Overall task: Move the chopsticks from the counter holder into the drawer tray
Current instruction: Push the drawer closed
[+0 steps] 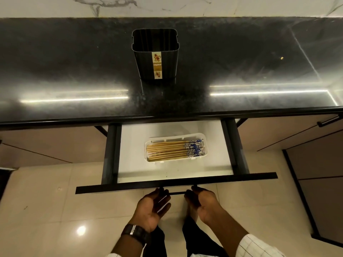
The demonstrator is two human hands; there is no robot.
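The black ribbed chopstick holder stands upright on the dark counter, and nothing shows inside it. Below, the drawer is pulled out. A white tray lies in it, filled with several wooden chopsticks laid side by side, their blue-patterned ends to the right. My left hand is palm up with fingers spread, its fingertips at the left end of the drawer handle. My right hand has its fingers curled over the handle's right end.
The drawer's white floor lies bare around the tray. A marble wall backs the counter. Brown cabinet fronts flank the drawer, and a glossy tiled floor lies below. A small crumb sits on the counter's right side.
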